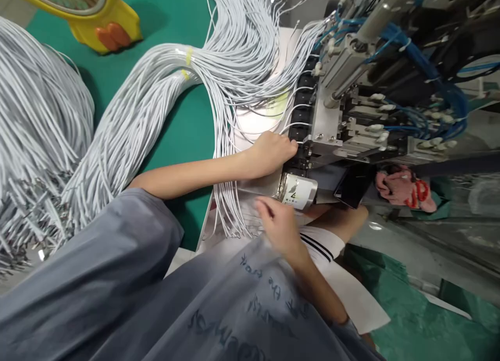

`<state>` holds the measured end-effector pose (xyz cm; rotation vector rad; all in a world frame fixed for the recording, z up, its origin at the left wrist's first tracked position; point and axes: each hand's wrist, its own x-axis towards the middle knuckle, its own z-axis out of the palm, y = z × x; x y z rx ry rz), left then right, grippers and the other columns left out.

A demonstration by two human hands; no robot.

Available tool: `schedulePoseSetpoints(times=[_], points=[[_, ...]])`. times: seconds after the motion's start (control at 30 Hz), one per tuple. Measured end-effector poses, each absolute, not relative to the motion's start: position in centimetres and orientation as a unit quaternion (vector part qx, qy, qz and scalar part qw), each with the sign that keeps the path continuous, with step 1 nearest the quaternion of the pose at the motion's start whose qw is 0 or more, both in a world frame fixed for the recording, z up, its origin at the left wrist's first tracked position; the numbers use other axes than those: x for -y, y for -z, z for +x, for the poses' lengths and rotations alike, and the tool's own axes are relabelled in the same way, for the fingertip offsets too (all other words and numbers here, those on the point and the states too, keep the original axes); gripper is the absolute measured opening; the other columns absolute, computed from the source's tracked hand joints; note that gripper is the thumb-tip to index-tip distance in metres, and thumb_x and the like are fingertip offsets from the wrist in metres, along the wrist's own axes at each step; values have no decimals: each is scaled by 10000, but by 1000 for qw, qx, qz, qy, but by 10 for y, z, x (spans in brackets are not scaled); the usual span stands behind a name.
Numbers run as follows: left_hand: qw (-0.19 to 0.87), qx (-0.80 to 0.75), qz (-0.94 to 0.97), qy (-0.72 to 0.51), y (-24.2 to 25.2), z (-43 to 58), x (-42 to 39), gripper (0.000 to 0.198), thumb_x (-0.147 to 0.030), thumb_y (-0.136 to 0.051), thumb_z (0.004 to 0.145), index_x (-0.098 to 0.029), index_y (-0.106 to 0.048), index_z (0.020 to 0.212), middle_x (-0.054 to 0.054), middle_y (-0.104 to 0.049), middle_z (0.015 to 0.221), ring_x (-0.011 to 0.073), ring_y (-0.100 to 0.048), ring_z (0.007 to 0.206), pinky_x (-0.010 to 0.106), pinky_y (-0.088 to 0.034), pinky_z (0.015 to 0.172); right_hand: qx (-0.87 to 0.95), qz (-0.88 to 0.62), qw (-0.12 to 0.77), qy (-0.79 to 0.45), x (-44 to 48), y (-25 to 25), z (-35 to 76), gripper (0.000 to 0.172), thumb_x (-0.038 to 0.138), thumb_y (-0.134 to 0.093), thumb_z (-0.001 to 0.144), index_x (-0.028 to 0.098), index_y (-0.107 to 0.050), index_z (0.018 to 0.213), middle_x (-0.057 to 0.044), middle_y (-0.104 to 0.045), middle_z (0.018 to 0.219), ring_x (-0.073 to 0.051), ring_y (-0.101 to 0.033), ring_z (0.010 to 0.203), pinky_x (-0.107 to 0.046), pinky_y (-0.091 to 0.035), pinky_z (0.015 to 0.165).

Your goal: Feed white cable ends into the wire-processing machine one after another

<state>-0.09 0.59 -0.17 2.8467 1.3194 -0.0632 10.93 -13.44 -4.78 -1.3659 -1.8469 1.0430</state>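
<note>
My left hand [271, 153] reaches over the white paper to the black row of slots [304, 111] on the machine. Its fingers are bent together at a slot, and what they pinch is too small to make out. Nearer my lap, my right hand [280, 223] is slightly blurred, fingers curled, just below a metal plate with a label [299, 191]; whatever it holds is hidden. Several white cables [300, 106] run from the slots back to a large bundle of white cables [234, 53]. Loose cable ends hang below my left forearm.
Metal cylinders [344, 69] and blue air tubes [441, 79] stand at the right. Another thick cable bundle [35, 106] lies at the far left. A yellow-framed mirror [82, 25] rests on the green mat [187, 121]. Pink cloth [404, 189] lies beyond the machine's lower edge.
</note>
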Motion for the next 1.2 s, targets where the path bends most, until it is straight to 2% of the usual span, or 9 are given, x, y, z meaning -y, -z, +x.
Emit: schedulePoseSetpoints(times=[0.07,0.23,0.33,0.43,0.57,0.73,0.87,1.03,1.2], points=[[6,-417,909,11,2,-1,-7,323,-8,-345,830,-82,-643,931,140,-640,770,214,-609,687,283,-314,526,716,-483,291,-412,139,58,84,110,269,-545,860,259,-649,892,-11,-712,791,-193,-645,677,-303,-492,596],[40,-364,927,-82,-6,5,10,284,-76,-361,869,-87,-643,893,131,-614,844,187,-575,707,293,-354,559,716,-491,320,-378,142,69,74,127,196,-523,852,281,-599,795,28,-604,565,-169,-549,469,-299,-442,444],[167,-238,943,-162,-9,11,32,319,-321,-392,941,-133,-648,972,111,-599,982,188,-570,849,298,-431,693,689,-519,343,-371,143,59,104,125,178,-515,844,248,-614,814,15,-592,574,-181,-572,539,-313,-500,536],[328,-166,914,-173,-10,15,46,367,-369,-383,955,-124,-614,1104,107,-595,1102,162,-577,976,260,-442,840,646,-534,373,-398,138,42,144,90,190,-562,812,209,-645,783,-10,-628,620,-192,-602,642,-327,-529,616],[439,-196,860,-171,-8,17,43,394,-423,-506,898,-116,-612,1121,103,-626,1051,151,-605,895,243,-461,775,541,-579,403,-458,129,21,188,121,292,-659,751,173,-673,764,-15,-649,641,-164,-593,594,-273,-494,501],[509,-214,803,-225,-6,18,38,244,-309,-541,887,-129,-657,1004,42,-621,855,85,-579,685,199,-455,648,400,-555,514,-518,126,8,201,233,379,-718,662,179,-637,749,7,-593,557,-116,-515,476,-233,-416,416],[525,-207,783,-262,-8,17,42,242,-271,-475,915,-120,-663,912,13,-556,794,35,-517,539,175,-434,565,351,-477,567,-573,122,6,188,329,480,-662,678,186,-630,824,-34,-621,640,-139,-555,546,-261,-445,456],[462,-207,810,-298,-8,20,44,230,-221,-478,902,-126,-672,823,16,-544,717,77,-546,650,181,-436,616,353,-503,583,-531,118,11,175,196,342,-698,693,188,-633,796,12,-578,607,-106,-515,526,-251,-440,503],[432,-197,829,-294,-5,20,43,243,-234,-459,914,-136,-670,842,22,-555,689,93,-539,658,191,-428,623,412,-516,596,-457,118,14,177,72,263,-677,737,193,-686,751,1,-585,745,-74,-477,528,-235,-393,494]])
